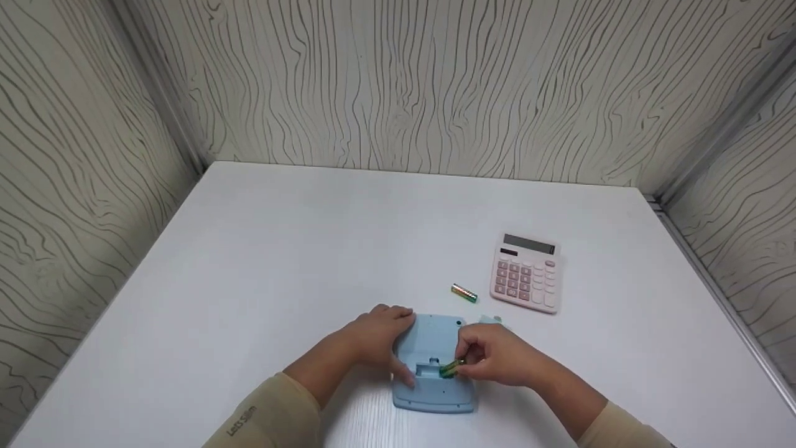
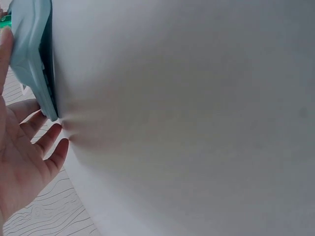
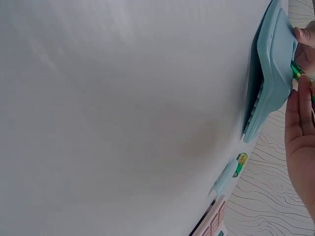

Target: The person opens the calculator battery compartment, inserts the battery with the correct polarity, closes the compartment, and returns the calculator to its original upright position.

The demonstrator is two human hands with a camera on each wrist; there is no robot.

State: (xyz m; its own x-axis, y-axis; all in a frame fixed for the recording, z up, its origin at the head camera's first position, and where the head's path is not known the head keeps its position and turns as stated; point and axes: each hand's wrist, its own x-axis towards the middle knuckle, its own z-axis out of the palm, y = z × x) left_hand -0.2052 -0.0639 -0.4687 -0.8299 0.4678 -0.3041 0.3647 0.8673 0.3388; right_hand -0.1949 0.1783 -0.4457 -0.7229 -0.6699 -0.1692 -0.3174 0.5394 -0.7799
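A light blue calculator point(image 1: 435, 395) lies face down on the table, its battery compartment point(image 1: 428, 371) uncovered. My left hand point(image 1: 376, 339) holds it along the left side, thumb on the back near the compartment and fingers at the far edge. Between thumb and fingers, my right hand point(image 1: 497, 354) pinches a green and gold battery point(image 1: 448, 369), tilted with its lower end in the right part of the compartment. Whether it is seated cannot be told. In the right wrist view the battery point(image 3: 296, 71) is partly hidden by fingers.
Beyond the blue calculator a second battery point(image 1: 464, 293) lies on the white table point(image 1: 280, 249). A small pale blue piece point(image 1: 491, 320), like a battery cover, sits just behind my right hand. Farther right is a pink calculator point(image 1: 526, 274), face up. Patterned walls enclose the table.
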